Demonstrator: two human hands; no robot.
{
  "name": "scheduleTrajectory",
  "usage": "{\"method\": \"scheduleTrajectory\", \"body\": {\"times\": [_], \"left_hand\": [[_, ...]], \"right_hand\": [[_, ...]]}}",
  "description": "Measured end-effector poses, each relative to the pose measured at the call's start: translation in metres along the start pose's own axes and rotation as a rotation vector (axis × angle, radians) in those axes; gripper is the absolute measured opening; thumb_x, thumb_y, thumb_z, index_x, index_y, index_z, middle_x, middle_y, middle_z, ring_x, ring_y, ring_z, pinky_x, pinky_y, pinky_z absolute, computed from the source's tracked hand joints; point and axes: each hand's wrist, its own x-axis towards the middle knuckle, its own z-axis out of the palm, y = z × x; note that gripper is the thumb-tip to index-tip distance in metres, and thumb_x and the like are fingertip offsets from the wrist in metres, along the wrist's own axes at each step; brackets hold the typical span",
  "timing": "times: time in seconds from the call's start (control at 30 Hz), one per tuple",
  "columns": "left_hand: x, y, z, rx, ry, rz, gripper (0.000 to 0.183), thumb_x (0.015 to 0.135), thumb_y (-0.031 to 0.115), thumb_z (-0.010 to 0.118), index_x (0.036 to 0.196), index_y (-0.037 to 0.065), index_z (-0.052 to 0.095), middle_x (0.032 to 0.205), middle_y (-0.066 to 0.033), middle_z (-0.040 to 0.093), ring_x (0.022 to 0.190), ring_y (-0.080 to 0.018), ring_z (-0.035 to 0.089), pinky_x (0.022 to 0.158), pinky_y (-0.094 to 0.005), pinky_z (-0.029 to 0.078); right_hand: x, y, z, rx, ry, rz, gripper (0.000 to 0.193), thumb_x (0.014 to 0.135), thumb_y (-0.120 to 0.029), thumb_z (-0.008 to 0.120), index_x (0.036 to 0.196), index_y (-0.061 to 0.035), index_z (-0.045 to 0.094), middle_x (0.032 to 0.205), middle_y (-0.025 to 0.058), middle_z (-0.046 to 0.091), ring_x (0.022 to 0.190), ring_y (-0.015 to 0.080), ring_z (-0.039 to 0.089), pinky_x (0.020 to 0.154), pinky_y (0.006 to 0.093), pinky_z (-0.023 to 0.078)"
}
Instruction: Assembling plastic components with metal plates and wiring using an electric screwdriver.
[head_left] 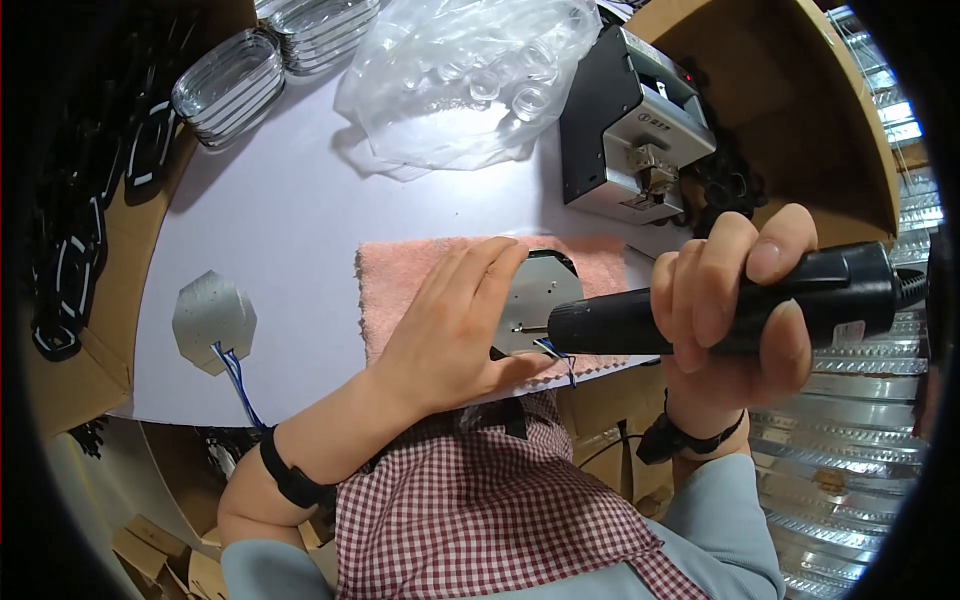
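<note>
A grey metal plate [540,290] with a dark rim at its far edge lies on a pink cloth [390,275]. My left hand [450,310] spans the plate's left part and holds it down, fingers at the far edge and thumb at the near edge. In my right hand [735,290] is a black electric screwdriver [620,322], gripped with the fingers wrapped round it. It lies nearly level, its bit touching or just above a screw spot on the plate. Blue and white wires [555,352] come out by the plate's near edge.
Left on the white table [290,220] lies a second grey plate [213,322] with wires. Clear plastic bags [470,90] of ring-shaped parts and stacked oval rings [230,90] stand at the back. A screw feeder [640,130] and cardboard box [800,90] are back right; black parts [75,250] sit left.
</note>
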Motion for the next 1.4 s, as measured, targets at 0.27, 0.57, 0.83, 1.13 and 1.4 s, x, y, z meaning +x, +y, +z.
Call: {"method": "scheduleTrajectory", "body": {"times": [0.27,0.57,0.83,1.13,1.4], "left_hand": [[0.000,0.006,-0.008,-0.029,-0.048,-0.008,0.107,0.075,0.059,0.084,0.148,-0.006,0.041,0.142,-0.0265,0.050,0.129,-0.0438,0.052,0.108,-0.0511,0.045],[0.010,0.007,-0.016,0.033,-0.107,0.007,0.103,0.076,0.050,0.086,0.143,-0.013,0.041,0.129,-0.0318,0.057,0.119,-0.0453,0.060,0.102,-0.0483,0.050],[0.029,0.008,-0.026,-0.067,-0.298,-0.147,0.092,0.074,0.049,0.085,0.140,-0.005,0.050,0.117,-0.0275,0.065,0.110,-0.0426,0.064,0.098,-0.0463,0.051],[0.027,0.008,-0.023,-0.047,-0.302,-0.166,0.083,0.074,0.045,0.085,0.136,-0.002,0.055,0.119,-0.0245,0.065,0.112,-0.0399,0.064,0.099,-0.0455,0.050],[0.000,0.004,-0.015,0.031,-0.080,0.046,0.086,0.072,0.044,0.087,0.129,-0.009,0.050,0.119,-0.0246,0.060,0.108,-0.0407,0.061,0.096,-0.0455,0.052]], "right_hand": [[0.001,0.003,0.001,-0.058,0.021,0.031,0.027,0.101,-0.031,0.059,0.113,-0.0111,0.047,0.083,0.0042,0.058,0.052,0.0079,0.053,0.057,0.0242,0.044],[0.020,0.010,-0.014,0.068,0.044,0.059,0.025,0.103,-0.027,0.053,0.116,-0.0067,0.052,0.083,0.0083,0.056,0.057,0.0107,0.049,0.060,0.0280,0.042],[0.037,0.014,-0.027,0.214,0.042,0.155,0.023,0.102,-0.026,0.054,0.112,-0.0062,0.059,0.086,0.0086,0.062,0.065,0.0121,0.057,0.069,0.0288,0.044],[0.038,0.013,-0.024,0.106,-0.134,0.127,0.027,0.104,-0.028,0.052,0.119,-0.0050,0.054,0.090,0.0068,0.056,0.066,0.0096,0.050,0.069,0.0283,0.042],[0.014,0.014,0.033,-0.161,-0.091,0.023,0.036,0.094,-0.026,0.077,0.101,-0.0092,0.046,0.070,0.0017,0.057,0.050,0.0099,0.053,0.048,0.0251,0.043]]}}
